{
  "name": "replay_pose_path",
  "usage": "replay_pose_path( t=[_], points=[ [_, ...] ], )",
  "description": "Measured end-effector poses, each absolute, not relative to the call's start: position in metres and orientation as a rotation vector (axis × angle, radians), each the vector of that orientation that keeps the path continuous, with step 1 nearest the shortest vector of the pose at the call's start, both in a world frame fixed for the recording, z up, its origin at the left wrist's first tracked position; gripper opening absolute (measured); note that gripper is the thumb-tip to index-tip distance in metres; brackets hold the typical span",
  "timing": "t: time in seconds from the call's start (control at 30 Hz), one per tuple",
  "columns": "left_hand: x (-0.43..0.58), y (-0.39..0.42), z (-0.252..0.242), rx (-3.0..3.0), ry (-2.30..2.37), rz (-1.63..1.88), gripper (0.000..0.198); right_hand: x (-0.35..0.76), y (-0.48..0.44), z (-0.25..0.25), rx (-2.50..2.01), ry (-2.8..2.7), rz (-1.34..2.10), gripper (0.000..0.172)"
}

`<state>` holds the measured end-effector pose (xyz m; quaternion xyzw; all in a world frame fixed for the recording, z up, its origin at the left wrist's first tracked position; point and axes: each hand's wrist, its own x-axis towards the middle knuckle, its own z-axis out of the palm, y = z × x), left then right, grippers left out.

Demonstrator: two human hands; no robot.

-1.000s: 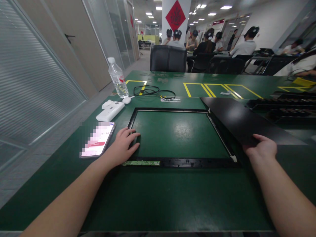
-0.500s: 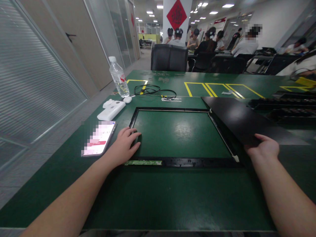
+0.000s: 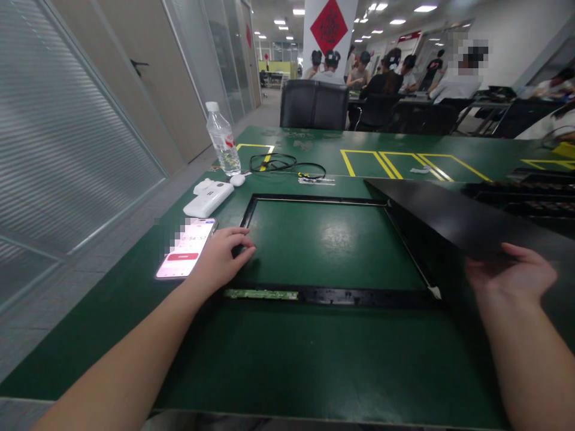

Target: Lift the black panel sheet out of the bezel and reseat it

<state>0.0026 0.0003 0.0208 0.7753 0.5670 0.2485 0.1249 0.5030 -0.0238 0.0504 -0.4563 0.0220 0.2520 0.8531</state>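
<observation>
A thin black rectangular frame [image 3: 359, 296] lies flat on the green table [image 3: 314, 359], with a narrow green circuit board [image 3: 265, 294] along its near bar. My left hand [image 3: 222, 254] rests over the frame's left side, fingers curled and thumb close to the index finger; the bar beneath is mostly hidden. My right hand [image 3: 512, 272] holds a flat black panel [image 3: 453, 212] from below by its near edge, thumb and fingers closed on it. The panel is tilted, its near part raised above the frame's right side and its far-left corner near the frame's far-right corner.
A phone [image 3: 186, 251] lies left of my left hand. Behind it are a white device [image 3: 209, 199], a water bottle [image 3: 223, 140] and a black cable [image 3: 274, 161]. Dark stacked parts [image 3: 534, 191] lie at the right. A black chair [image 3: 314, 105] stands across the table; several people sit beyond.
My right hand has moved right, lifting and tilting the panel's near edge. My left hand's fingers have curled in from a spread pose. The view has shifted slightly.
</observation>
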Motion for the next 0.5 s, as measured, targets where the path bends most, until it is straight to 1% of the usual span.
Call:
replay_pose_path(
  t=[0.07, 0.17, 0.27, 0.37, 0.5],
  points=[
    [0.004, -0.002, 0.027, 2.195, 1.663, 0.782, 0.034, 0.496, -0.028, 0.054, -0.97, -0.002, 0.541, 0.015],
    [0.007, -0.005, 0.034, 2.046, 1.674, 0.875, 0.045, 0.486, -0.033, 0.058, -0.986, -0.096, 0.584, 0.023],
    [0.009, -0.005, 0.033, 1.812, 1.676, 1.006, 0.05, 0.481, -0.036, 0.06, -1.002, -0.164, 0.607, 0.028],
    [0.012, -0.001, 0.025, 1.47, 1.555, 1.159, 0.055, 0.481, -0.037, 0.059, -1.042, -0.189, 0.648, 0.025],
    [0.017, 0.004, 0.021, 1.136, 1.345, 1.334, 0.062, 0.487, -0.039, 0.05, -1.037, -0.259, 0.692, 0.013]
  ],
)
